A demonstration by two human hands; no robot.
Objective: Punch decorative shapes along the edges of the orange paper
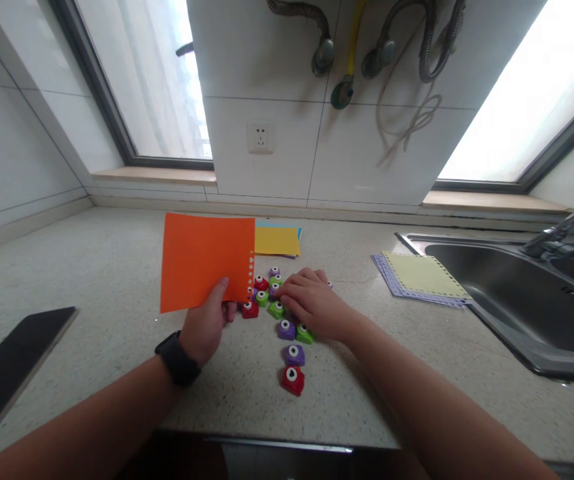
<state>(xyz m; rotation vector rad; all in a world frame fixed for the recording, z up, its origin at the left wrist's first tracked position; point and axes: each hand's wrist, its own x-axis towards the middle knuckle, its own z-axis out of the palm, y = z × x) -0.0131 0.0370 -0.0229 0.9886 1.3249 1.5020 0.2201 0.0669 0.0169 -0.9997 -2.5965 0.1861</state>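
My left hand (pixel 209 323) grips an orange sheet of paper (pixel 207 260) by its lower right part, thumb on top. Small punched shapes run down the sheet's right edge. My right hand (pixel 314 301) lies over a cluster of small craft punches, fingers bent and pointing left; what sits beneath the palm is hidden, and I cannot tell whether it grasps one. Around the fingers are a green punch (pixel 276 309), a purple punch (pixel 286 329) and a red punch (pixel 250 310). Closer to the counter's front edge sit another purple punch (pixel 295 355) and a red punch (pixel 293 380).
Behind the punches lies a stack topped by yellow paper (pixel 279 241). To the right, pale yellow paper (pixel 424 275) with punched edges rests on purple sheets beside the steel sink (pixel 497 280). A dark flat slab (pixel 14 370) lies on the speckled counter (pixel 117 267) at left.
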